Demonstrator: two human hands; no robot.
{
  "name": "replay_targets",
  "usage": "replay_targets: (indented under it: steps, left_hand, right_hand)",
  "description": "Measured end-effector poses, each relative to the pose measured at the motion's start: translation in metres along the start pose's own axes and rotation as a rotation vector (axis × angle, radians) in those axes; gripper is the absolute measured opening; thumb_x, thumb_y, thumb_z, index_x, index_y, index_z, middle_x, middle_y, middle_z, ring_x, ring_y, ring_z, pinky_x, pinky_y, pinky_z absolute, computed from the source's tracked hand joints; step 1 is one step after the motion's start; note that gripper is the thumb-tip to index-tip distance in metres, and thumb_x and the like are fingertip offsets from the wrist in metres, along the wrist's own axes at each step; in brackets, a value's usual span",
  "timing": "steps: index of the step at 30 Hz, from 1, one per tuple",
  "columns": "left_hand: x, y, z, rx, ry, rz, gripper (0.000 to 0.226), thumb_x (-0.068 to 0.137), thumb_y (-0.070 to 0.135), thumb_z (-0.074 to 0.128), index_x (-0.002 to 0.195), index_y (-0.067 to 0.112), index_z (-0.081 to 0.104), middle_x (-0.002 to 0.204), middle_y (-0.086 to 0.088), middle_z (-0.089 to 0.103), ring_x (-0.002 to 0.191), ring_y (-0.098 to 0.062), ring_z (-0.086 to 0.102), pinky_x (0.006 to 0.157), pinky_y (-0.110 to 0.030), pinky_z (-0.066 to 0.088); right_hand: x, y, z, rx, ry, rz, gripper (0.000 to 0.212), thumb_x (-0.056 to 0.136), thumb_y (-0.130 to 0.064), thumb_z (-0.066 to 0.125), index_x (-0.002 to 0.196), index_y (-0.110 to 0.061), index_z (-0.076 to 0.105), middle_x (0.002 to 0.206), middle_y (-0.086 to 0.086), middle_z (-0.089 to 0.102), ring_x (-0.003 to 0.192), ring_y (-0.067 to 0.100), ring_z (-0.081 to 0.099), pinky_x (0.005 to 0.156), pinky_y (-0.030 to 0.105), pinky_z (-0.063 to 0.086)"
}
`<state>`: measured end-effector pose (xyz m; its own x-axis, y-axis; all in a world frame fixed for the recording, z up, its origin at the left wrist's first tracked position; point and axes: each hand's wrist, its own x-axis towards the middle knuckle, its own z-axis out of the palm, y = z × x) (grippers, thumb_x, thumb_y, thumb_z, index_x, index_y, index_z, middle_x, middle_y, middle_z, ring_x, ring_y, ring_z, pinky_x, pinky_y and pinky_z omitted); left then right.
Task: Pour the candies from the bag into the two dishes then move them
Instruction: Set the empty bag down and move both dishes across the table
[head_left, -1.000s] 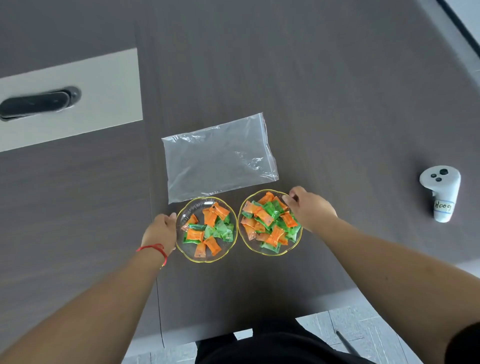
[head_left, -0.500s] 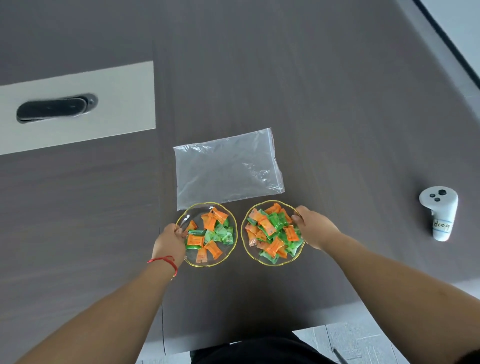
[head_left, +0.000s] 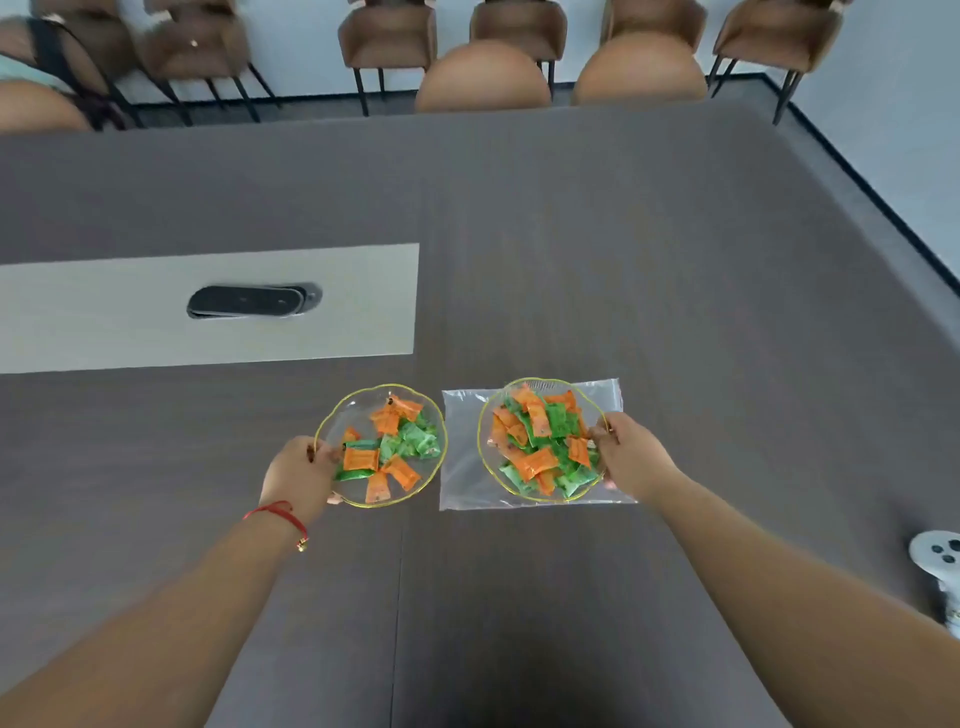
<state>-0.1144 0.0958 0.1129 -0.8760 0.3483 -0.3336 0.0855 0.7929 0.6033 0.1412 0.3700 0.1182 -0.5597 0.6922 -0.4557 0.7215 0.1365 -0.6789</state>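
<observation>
Nearest to us, our left hand (head_left: 304, 475) pinches the near-left rim of the left dish (head_left: 332, 418), thumb on top and the other fingers tucked under the glass. Our right hand (head_left: 626, 454) grips the right rim of the right dish (head_left: 485, 415) the same way.

Half a second ago both dishes sat on the table (head_left: 675, 286) nearer than the bag (head_left: 462, 478). Now they are farther out and seem lifted: the right dish is over the empty bag, hiding most of it, and the left dish is just left of the bag. We judge the pouring finished and the moving step under way, with the set-down yet to come.

Counting: two dishes, one bag, two hands. The left dish holds roughly a dozen candies (head_left: 361, 460), orange and green, lying loosely. The right dish is heaped with more, perhaps fifteen to twenty; they overlap too much for an exact count.

At the near right edge lies one white controller (head_left: 937, 558). Farther left, one dark oval device (head_left: 252, 301) sits on a pale inset panel (head_left: 104, 312). Beyond the far edge we see several brown chairs (head_left: 387, 39).
</observation>
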Motion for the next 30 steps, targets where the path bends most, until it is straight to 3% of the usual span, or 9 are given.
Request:
replay_targets:
  steps: [5,12,15,22,26,30]
  left_hand:
    - [0.055,0.03,-0.047,-0.077,0.06,0.015,0.03,0.091,0.023,0.046,0.069,0.005,0.055,0.06,-0.011,0.065,0.052,-0.024,0.069,0.053,-0.029,0.047]
    - [0.153,0.062,-0.064,-0.213,0.142,-0.033,0.024,0.091,0.022,0.044,0.081,0.005,0.056,0.076,-0.014,0.068,0.059,-0.029,0.069,0.054,-0.032,0.053]
    - [0.194,0.068,-0.054,-0.263,0.153,-0.062,0.025,0.092,0.02,0.041,0.086,0.003,0.058,0.079,-0.013,0.067,0.06,-0.028,0.068,0.058,-0.036,0.058]
    - [0.272,0.068,-0.011,-0.283,0.17,-0.136,0.025,0.094,0.022,0.039,0.091,0.006,0.058,0.081,-0.012,0.066,0.067,-0.027,0.062,0.053,-0.027,0.045]
    - [0.307,0.055,0.012,-0.303,0.175,-0.205,0.023,0.094,0.024,0.038,0.092,0.01,0.056,0.084,-0.013,0.066,0.074,-0.032,0.063,0.068,-0.036,0.053]
    - [0.336,0.045,0.03,-0.305,0.197,-0.249,0.023,0.094,0.027,0.038,0.089,0.012,0.055,0.086,-0.015,0.068,0.078,-0.037,0.065,0.076,-0.043,0.055]
  right_hand:
    - [0.041,-0.08,0.001,0.006,0.059,-0.049,0.024,0.101,-0.021,0.039,0.095,-0.003,0.053,0.057,0.007,0.054,0.047,0.02,0.051,0.046,0.026,0.039]
    - [0.13,-0.149,0.02,0.042,0.083,-0.015,0.025,0.102,-0.028,0.037,0.095,-0.009,0.053,0.064,0.006,0.061,0.048,0.018,0.057,0.059,0.03,0.049]
    - [0.168,-0.16,0.034,0.069,0.103,0.037,0.025,0.102,-0.03,0.036,0.096,-0.012,0.054,0.07,0.005,0.062,0.053,0.018,0.059,0.056,0.029,0.045]
    - [0.248,-0.154,0.066,0.128,0.162,0.123,0.017,0.101,-0.022,0.041,0.097,-0.012,0.053,0.076,0.006,0.062,0.058,0.018,0.06,0.05,0.028,0.042]
    - [0.285,-0.148,0.08,0.097,0.104,0.243,0.025,0.102,-0.028,0.036,0.095,-0.011,0.052,0.077,0.01,0.067,0.059,0.021,0.064,0.055,0.03,0.047]
    - [0.319,-0.148,0.097,-0.001,0.056,0.23,0.017,0.1,-0.022,0.04,0.096,-0.011,0.052,0.077,0.009,0.068,0.061,0.022,0.067,0.066,0.04,0.056]
